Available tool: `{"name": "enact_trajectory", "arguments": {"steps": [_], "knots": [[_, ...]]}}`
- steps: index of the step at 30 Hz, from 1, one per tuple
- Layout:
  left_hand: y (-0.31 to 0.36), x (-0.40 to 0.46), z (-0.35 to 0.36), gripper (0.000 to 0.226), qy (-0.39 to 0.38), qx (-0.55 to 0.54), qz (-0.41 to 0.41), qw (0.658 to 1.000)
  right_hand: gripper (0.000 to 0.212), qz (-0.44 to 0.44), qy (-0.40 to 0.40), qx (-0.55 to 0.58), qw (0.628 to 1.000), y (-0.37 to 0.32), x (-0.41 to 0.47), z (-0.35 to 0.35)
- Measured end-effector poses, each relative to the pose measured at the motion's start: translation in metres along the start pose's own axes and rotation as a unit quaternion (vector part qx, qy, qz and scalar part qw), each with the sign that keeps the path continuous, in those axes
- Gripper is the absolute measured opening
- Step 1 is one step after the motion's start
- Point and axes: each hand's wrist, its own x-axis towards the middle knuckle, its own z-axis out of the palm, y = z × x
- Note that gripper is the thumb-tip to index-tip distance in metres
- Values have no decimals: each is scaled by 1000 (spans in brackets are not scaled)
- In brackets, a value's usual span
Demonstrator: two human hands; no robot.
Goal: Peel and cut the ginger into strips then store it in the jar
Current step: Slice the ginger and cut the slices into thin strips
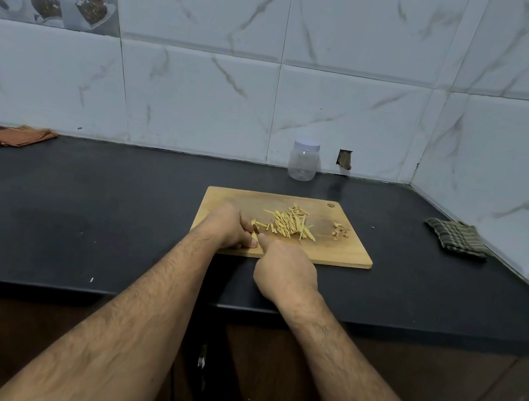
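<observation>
- Wooden cutting board [334, 253] lies on the black counter [81, 213], carrying a heap of ginger strips [288, 225] and, apart at its right, a few peel scraps [340, 231].
- Your left hand [229, 227] curls over a small ginger piece [256, 227] at the board's near-left.
- Your right hand [284, 271] is curled just beside it; whatever it grips is hidden.
- Behind the board, the lidded jar [303, 160] stands against the wall.

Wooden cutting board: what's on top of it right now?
On the wooden cutting board: a pile of yellow ginger strips, a small heap of peel scraps, and both hands at its near-left corner. Whatever they hold is mostly covered.
</observation>
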Motion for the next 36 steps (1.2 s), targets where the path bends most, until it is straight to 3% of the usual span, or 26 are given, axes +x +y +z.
{"name": "enact_trajectory", "arguments": {"steps": [11,27,36], "knots": [[0,-1,2,23,22,16,6,1000,51,-3,-12,-34,999,-7,3,-1],[-1,-1,2,22,12,2,-13,1000,71,3,-45,-86,995,7,-34,-5],[-2,0,1,21,6,5,-18,1000,58,12,-11,-44,999,2,-11,-7]]}}
